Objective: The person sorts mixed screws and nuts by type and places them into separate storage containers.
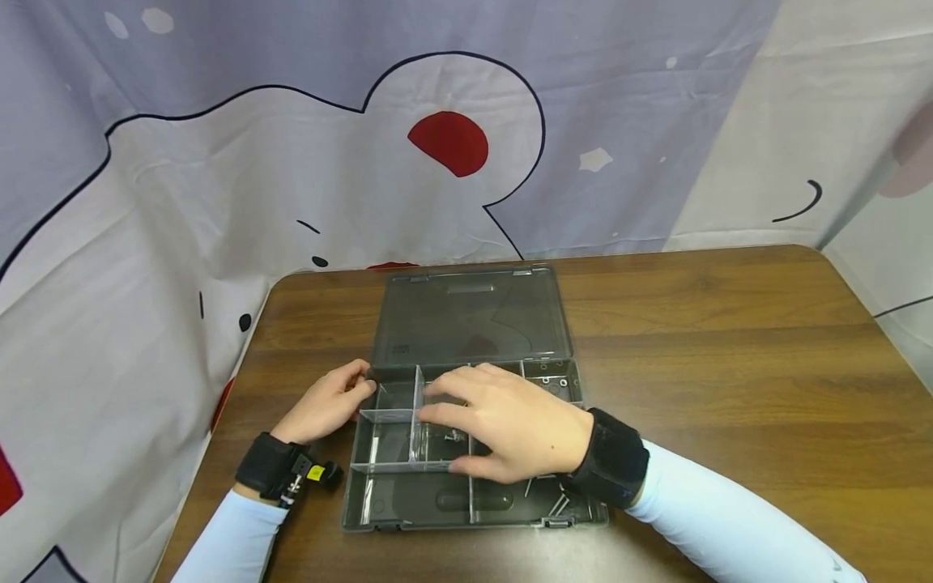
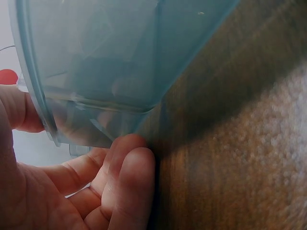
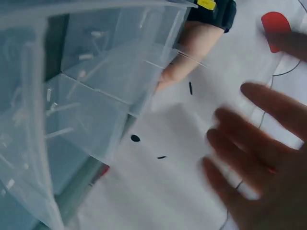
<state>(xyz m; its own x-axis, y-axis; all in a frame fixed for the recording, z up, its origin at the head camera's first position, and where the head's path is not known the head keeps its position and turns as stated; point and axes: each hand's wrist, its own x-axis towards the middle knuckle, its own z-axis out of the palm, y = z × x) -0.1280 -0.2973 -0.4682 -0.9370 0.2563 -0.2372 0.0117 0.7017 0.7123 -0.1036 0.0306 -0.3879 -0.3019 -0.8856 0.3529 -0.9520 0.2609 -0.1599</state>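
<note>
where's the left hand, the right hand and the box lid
left hand point(image 1: 328, 405), head view, back of the hand
right hand point(image 1: 510, 425), head view, back of the hand
box lid point(image 1: 470, 316), head view, middle of the open lid

No readable text, number or brand is seen in any view. On the yellow tag point(image 1: 315, 474) at the left wrist strap point(image 1: 271, 467) marks cannot be made out. A small dark patch on the box lid point(image 1: 470, 316), at its near left corner, is too small to be read. The backdrop point(image 1: 219, 186) bears drawn shapes only.
</note>
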